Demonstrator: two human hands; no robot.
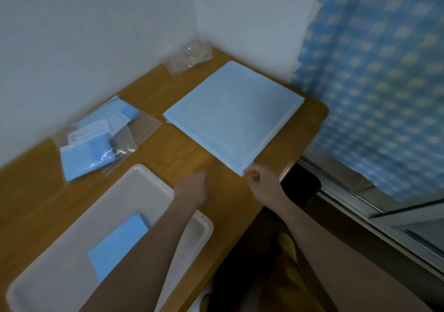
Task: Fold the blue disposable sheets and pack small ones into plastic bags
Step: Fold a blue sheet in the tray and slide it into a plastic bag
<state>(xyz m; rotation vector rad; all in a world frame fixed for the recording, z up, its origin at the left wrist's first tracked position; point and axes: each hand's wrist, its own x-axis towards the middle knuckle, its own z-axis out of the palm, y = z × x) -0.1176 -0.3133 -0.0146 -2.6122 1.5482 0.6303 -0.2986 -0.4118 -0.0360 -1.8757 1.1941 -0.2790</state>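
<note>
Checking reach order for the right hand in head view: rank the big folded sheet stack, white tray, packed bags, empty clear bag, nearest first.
From the right hand:
1. big folded sheet stack, corner at its fingertips
2. white tray, left
3. packed bags, far left
4. empty clear bag, back corner

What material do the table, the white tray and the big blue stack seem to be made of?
Table: wood or wood-look laminate, smooth, with grain streaks showing.
Tray: probably plastic, matte white, with a rounded moulded rim.
Blue stack: thin, matte, layered sheets, likely non-woven or paper-like; the blur leaves it open.
</note>
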